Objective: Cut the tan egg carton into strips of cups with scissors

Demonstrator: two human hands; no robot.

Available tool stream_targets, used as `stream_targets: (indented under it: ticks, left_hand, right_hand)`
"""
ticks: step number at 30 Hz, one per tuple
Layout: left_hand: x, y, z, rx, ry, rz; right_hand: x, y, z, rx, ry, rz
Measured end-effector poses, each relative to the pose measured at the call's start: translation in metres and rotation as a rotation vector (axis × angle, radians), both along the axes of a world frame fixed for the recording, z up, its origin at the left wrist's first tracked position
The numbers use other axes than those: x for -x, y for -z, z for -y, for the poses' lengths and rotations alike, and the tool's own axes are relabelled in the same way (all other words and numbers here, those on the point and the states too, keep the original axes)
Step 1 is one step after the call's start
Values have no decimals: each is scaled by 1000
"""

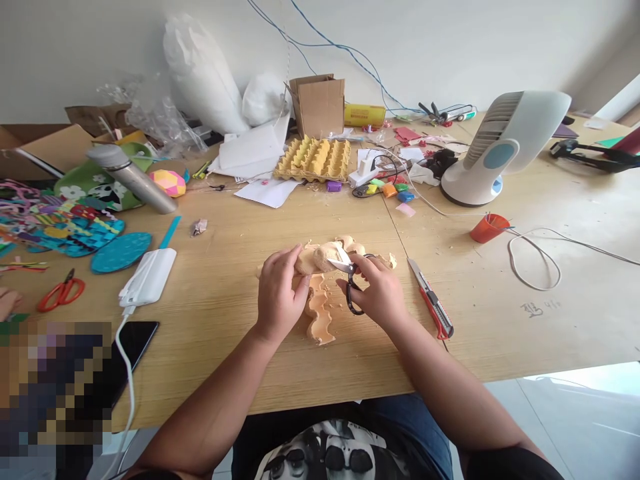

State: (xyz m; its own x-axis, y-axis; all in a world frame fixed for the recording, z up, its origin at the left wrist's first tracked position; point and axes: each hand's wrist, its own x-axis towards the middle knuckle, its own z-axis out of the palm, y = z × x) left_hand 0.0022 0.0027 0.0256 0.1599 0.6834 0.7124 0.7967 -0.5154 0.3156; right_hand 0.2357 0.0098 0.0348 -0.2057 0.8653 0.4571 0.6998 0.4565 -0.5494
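My left hand (281, 293) is closed around the left end of a tan egg-carton piece (327, 257) with rounded bumps, held just above the table. In my right hand (376, 288) are black-handled scissors (356, 297), their blades against the carton piece at its right side. A second strip of egg carton (320, 313), with a wavy cut edge, lies on the table below my hands. Small scraps (389, 260) and crumbs are scattered around both pieces. To the right of my right hand rests a red utility knife (434, 303) with its blade out.
A yellow egg tray (315, 160), a cardboard box (319, 107) and a white fan (505, 150) stand towards the back. An orange cup (489, 227) is at right. On the left are a steel bottle (133, 179), a power bank (148, 277) and orange scissors (62, 292), near another person's hand (7, 303).
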Motion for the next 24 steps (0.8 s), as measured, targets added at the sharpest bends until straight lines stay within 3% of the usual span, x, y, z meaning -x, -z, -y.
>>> stream_targets:
  ticks: [11,24]
  left_hand:
    - [-2,-2,3,-23,-39,-14]
    - [-5,-2,4,-29,-35,20]
  right_hand:
    - [0,-1,2,-123,68,54]
    - [-6,0,0,-155,96,94]
